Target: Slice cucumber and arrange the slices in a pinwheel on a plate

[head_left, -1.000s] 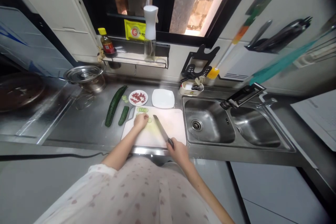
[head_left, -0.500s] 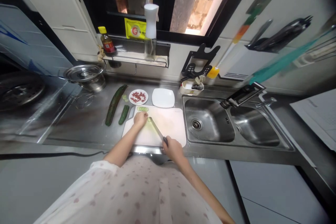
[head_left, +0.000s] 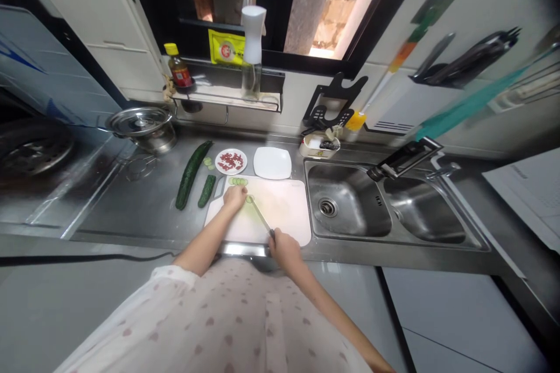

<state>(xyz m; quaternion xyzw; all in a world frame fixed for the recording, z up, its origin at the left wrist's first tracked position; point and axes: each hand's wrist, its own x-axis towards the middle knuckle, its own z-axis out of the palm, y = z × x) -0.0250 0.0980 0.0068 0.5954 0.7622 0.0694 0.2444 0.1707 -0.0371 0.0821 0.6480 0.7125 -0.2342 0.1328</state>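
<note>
Head view: slicing is apparently proceeding, the right hand gripping a knife and the left hand curling, its hold unclear, beside cucumber slices near the cutting board's far-left corner, the next cut calling for tucked fingertips.

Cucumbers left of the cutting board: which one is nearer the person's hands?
The shorter cucumber: it lies between the longer cucumber and the cutting board, closer to the left hand.

Open room over the far right part of the white rectangular cutting board, short dark-green cucumber piece obstructing its left, round white plate and squarish white plate behind.
</note>
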